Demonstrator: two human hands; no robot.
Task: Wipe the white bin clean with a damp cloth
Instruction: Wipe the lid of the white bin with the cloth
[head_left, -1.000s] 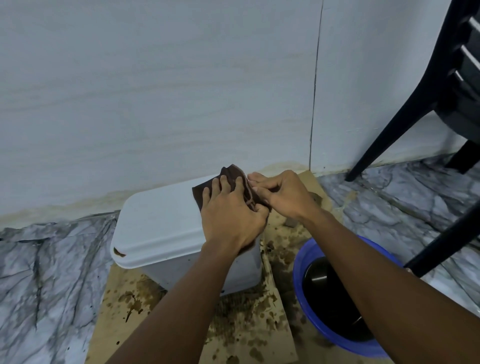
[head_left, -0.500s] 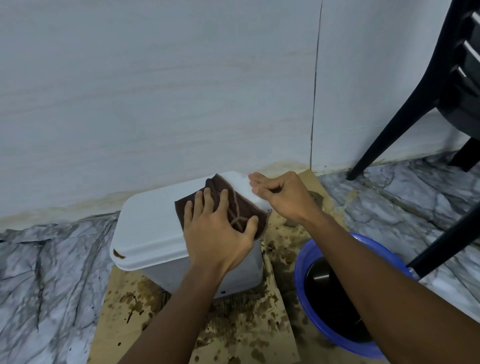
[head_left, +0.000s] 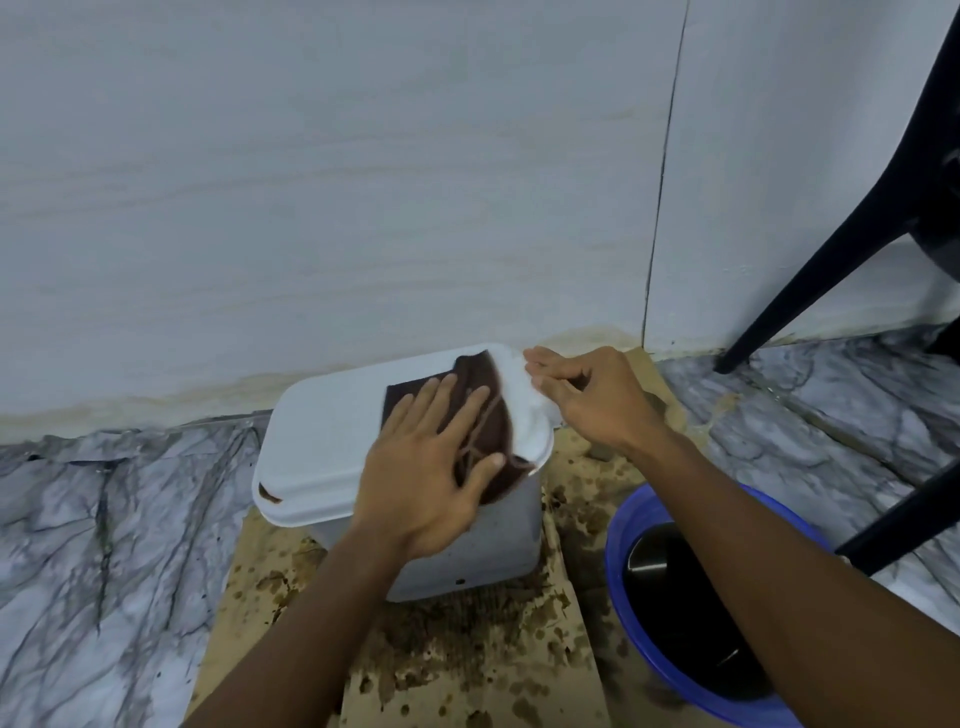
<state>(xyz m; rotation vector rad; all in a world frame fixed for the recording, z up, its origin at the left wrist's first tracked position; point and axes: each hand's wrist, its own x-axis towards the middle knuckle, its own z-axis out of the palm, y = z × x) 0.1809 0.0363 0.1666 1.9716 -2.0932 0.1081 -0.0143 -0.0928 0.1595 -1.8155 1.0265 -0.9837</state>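
A white bin (head_left: 322, 447) with a closed lid stands on stained cardboard by the wall. A dark brown cloth (head_left: 488, 415) lies spread over the right part of the lid, one corner hanging over the front edge. My left hand (head_left: 431, 467) presses flat on the cloth, fingers spread. My right hand (head_left: 592, 395) is at the lid's far right corner with curled fingers touching the rim; it holds nothing that I can see. A brown smear (head_left: 270, 496) marks the lid's left front rim.
A blue basin (head_left: 623, 525) with dark water sits on the floor to the right of the bin. Black chair legs (head_left: 810, 270) stand at the right. The stained cardboard (head_left: 467, 665) covers the marble floor (head_left: 104, 519). The wall (head_left: 363, 182) is directly behind the bin.
The cloth went from bunched between both hands to spread flat on the lid. My left hand flattened onto it and slid left. My right hand let go and stays at the corner.
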